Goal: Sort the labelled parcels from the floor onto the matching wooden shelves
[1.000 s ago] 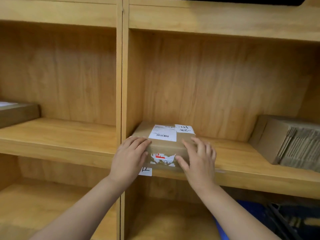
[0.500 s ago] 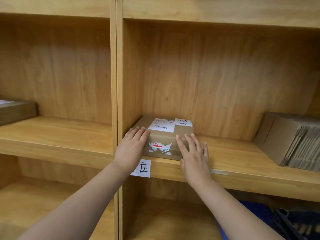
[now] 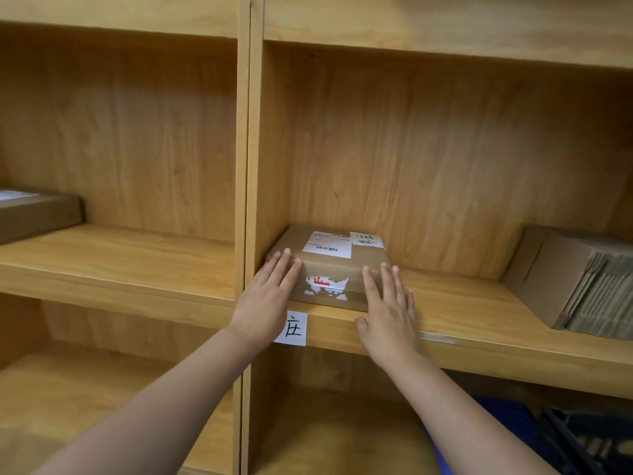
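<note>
Both hands are pressing flat against a parcel sitting on the wooden shelf.
The left hand (image 3: 265, 296) and right hand (image 3: 388, 315), fingers straight, are flanking the brown parcel (image 3: 334, 265) at the shelf (image 3: 479, 323) edge; it is carrying a barcode label (image 3: 327, 244), while a handwritten tag (image 3: 294, 329) is hanging below. Stacked cardboard (image 3: 579, 279) is lying right.

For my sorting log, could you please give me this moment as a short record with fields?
parcel: brown box on the middle shelf, in its left corner, printed label up
left hand: flat, fingers straight against the box's left front
right hand: flat, fingers straight against the box's right front
shelf tag: white paper, handwritten, on the shelf edge below the box
neighbours: cardboard stack at right; another box on the left bay
</note>
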`<act>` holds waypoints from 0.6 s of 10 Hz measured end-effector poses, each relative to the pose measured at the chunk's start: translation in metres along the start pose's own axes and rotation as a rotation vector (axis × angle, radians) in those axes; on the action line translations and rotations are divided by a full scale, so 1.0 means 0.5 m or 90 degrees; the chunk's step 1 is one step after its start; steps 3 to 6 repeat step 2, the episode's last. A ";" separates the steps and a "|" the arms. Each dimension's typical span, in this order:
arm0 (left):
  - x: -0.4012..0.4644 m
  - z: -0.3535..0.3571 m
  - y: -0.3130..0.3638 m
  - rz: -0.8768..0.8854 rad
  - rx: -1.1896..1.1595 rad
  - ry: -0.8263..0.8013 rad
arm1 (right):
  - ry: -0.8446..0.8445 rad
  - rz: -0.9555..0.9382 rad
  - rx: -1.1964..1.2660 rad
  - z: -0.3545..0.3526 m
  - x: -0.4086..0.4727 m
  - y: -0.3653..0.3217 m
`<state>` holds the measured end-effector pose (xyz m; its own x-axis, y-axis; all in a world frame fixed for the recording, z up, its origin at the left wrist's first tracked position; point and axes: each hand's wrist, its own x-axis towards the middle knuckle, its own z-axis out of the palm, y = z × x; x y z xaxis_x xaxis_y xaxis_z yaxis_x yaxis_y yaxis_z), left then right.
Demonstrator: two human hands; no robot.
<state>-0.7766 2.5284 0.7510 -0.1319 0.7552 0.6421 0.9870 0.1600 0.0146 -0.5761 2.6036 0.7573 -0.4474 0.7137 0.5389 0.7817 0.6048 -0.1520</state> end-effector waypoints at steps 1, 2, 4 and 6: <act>-0.051 -0.019 -0.013 0.033 -0.012 -0.004 | 0.006 0.062 0.030 0.000 -0.039 -0.028; -0.088 -0.056 -0.035 0.053 -0.005 -0.013 | 0.000 0.085 0.042 -0.005 -0.073 -0.069; -0.088 -0.056 -0.035 0.053 -0.005 -0.013 | 0.000 0.085 0.042 -0.005 -0.073 -0.069; -0.088 -0.056 -0.035 0.053 -0.005 -0.013 | 0.000 0.085 0.042 -0.005 -0.073 -0.069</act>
